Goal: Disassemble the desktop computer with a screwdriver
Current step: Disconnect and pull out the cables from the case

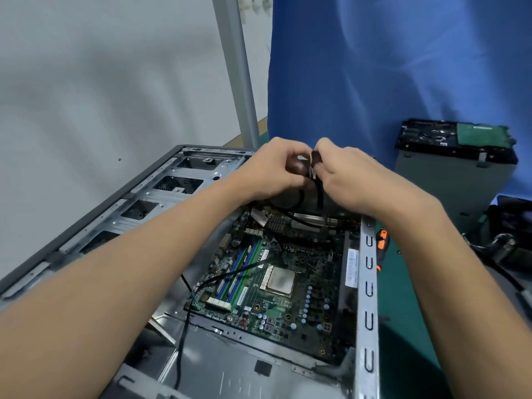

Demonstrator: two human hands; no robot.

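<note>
The open computer case lies on the green worktop, motherboard exposed. At its far end both your hands pinch a small black connector on a black cable: left hand closed on one side, right hand on the other. Grip the plug bodies, not the wire, and pull straight apart. The orange-handled screwdriver rests just right of the case.

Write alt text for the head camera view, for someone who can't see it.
Two bare hands, left hand and right hand, pinch a black cable connector above an open desktop computer case. Below lies the green motherboard with its bare CPU; an orange-handled screwdriver rests beside the case.
</note>
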